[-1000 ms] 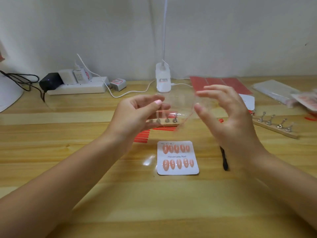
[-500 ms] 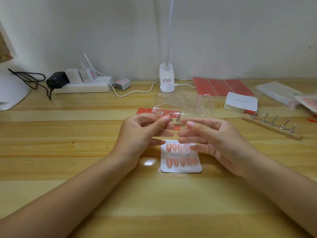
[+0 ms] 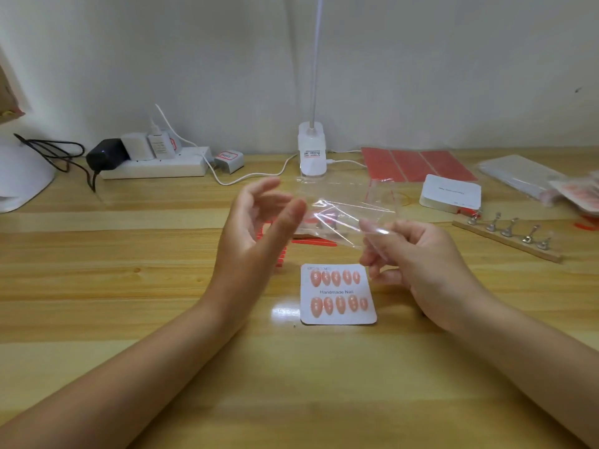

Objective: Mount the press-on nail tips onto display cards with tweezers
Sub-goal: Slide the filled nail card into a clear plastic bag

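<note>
From the head view, your right hand (image 3: 418,254) pinches one edge of a clear plastic sleeve (image 3: 346,209), fingers curled round it, and holds it in the air above the tabletop (image 3: 162,286). Your left hand (image 3: 256,234) is up beside the sleeve's other end with fingers relaxed and apart, gripping nothing; whether a fingertip brushes the film I cannot tell.

The display card (image 3: 338,293) lies flat on the tabletop just below your hands, with two rows of pink nail tips (image 3: 335,277) already mounted on it. No tweezers are clearly visible.

The step looks like bagging the finished card. I'd find the sleeve's open mouth first and spread it with the left hand while the right keeps the film taut. Slide the card in flat, nails up, holding it by its bare edges so the film does not drag across the tips and loosen them.
</note>
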A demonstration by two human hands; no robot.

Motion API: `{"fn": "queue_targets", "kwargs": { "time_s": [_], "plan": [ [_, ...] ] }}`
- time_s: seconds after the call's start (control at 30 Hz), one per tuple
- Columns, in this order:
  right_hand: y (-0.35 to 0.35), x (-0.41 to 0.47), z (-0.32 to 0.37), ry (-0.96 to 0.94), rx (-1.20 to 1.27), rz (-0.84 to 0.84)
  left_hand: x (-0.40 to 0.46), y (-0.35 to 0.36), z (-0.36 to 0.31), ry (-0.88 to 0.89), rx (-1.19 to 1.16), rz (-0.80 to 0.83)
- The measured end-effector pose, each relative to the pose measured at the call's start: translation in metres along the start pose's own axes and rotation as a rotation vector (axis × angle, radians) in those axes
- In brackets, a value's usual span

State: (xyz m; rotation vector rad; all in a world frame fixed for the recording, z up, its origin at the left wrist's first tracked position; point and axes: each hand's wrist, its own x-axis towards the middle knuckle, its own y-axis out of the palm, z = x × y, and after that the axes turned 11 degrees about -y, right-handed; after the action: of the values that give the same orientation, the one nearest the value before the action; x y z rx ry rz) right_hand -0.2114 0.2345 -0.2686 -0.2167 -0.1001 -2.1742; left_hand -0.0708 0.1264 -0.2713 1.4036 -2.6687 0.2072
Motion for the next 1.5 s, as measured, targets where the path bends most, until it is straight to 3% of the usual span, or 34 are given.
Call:
{"fn": "queue_targets", "kwargs": {
  "time_s": [0.13, 0.2, 0.4, 0.53, 0.63, 0.87, 0.97, 1.07, 1.3, 1.5],
  "plan": [
    [-0.002, 0.002, 0.000, 0.017, -0.022, -0.065, -0.002, -0.004, -0.003, 0.509, 0.572, 0.187],
    [-0.002, 0.002, -0.001, 0.031, -0.025, -0.064, -0.003, 0.002, -0.002, 0.581, 0.715, 0.198],
    [0.002, -0.001, 0.001, 0.111, -0.013, 0.091, 0.001, 0.001, -0.004, 0.666, 0.828, 0.004],
    [0.000, -0.001, 0.006, 0.146, 0.014, 0.180, 0.004, -0.003, -0.014, 0.605, 0.724, 0.038],
    [-0.002, 0.002, 0.010, 0.140, 0.042, 0.153, 0.008, -0.011, -0.025, 0.523, 0.651, 0.117],
    [-0.010, 0.005, 0.019, -0.183, -0.164, 0.158, 0.014, -0.021, -0.036, 0.191, 0.523, 0.325],
    [-0.010, 0.003, 0.019, -0.171, -0.159, 0.227, 0.015, -0.023, -0.036, 0.086, 0.487, 0.398],
    [-0.011, 0.003, 0.019, -0.089, -0.056, 0.261, 0.016, -0.025, -0.035, 0.036, 0.498, 0.461],
    [-0.013, 0.002, 0.015, -0.094, -0.043, 0.319, 0.019, -0.027, -0.031, -0.038, 0.502, 0.546],
    [-0.006, -0.001, 0.016, -0.041, -0.129, 0.366, 0.015, -0.021, -0.028, 0.051, 0.599, 0.603]
  ]
}}
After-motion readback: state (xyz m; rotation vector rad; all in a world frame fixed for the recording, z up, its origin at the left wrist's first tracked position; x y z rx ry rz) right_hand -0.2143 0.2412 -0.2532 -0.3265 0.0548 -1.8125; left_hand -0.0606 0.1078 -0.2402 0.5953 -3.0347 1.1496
